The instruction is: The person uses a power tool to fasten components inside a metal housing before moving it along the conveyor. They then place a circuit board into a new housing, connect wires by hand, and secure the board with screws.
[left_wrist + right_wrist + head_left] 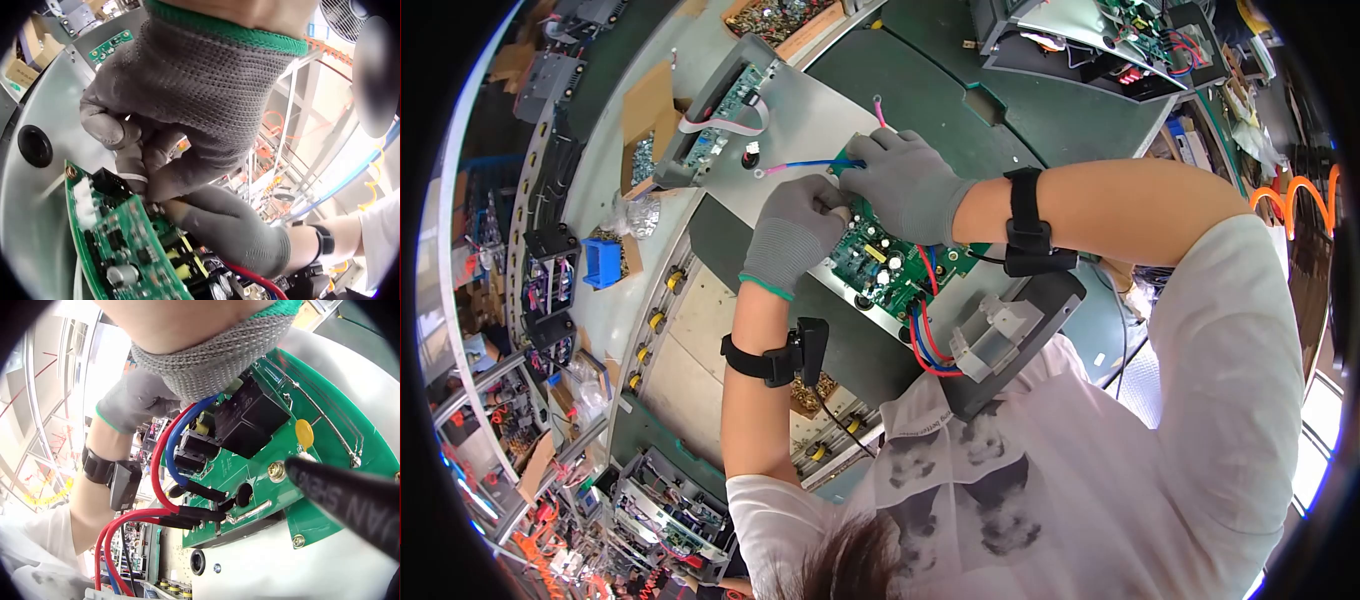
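Observation:
Both hands wear grey knit gloves and meet over the far end of a green circuit board, fixed to a metal chassis plate. My left hand bends its fingers down to the board's edge, beside white connectors and an upright small green board. My right hand reaches over the board from the other side, its fingertips close to the left ones. A blue wire with a pink-sleeved ring terminal comes out by the right fingertips. What the fingertips hold is hidden by the gloves.
Red and blue wires loop from the board toward a grey end panel. A front panel with a circuit board and ribbon cable stands at the far left. Beyond are a cardboard box, a blue bin and another opened unit.

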`<state>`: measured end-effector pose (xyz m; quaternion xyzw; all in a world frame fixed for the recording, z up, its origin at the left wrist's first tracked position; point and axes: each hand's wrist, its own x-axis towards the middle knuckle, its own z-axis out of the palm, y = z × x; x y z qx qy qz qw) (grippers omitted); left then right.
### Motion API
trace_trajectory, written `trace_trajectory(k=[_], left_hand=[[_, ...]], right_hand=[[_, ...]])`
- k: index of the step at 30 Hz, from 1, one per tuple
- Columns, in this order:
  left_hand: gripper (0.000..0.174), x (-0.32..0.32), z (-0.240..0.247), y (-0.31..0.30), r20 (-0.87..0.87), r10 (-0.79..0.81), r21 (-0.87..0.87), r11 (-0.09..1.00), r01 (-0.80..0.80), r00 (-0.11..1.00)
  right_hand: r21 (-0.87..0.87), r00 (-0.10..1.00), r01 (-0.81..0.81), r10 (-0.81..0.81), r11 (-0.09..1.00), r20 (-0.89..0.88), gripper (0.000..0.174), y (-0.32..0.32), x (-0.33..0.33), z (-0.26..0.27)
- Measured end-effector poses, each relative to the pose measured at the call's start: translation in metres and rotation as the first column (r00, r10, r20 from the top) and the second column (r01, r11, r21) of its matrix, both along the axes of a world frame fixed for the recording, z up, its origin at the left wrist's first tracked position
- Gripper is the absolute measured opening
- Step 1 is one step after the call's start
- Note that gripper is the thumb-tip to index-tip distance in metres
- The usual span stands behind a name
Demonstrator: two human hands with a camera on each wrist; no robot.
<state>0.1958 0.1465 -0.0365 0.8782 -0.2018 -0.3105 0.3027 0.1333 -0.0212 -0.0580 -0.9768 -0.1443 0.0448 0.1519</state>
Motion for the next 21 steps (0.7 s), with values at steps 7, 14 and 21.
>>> trace_trajectory(k=[7, 14, 21], left_hand=[[0.015, -0.017, -0.021, 0.001, -0.133, 0.249, -0.171, 0.948, -0.27, 0.959], [0.017, -0.047, -0.035, 0.039, -0.03, 0.427, -0.508, 0.772, -0.381, 0.904], [0.018, -0.017, -0.027, 0.058, 0.203, 0.626, -0.596, 0.689, -0.412, 0.753]], right_hand=[[0.03, 1.0, 0.01, -0.01, 1.0, -0.003, 0.035, 0.0, -0.001, -0.004], [-0.231, 0.974, -0.217, 0.225, 0.948, 0.007, 0.03, -0.029, 0.023, 0.025], [-0.109, 0.992, -0.085, 0.074, 0.99, -0.102, 0.023, 0.004, 0.072, 0.038]])
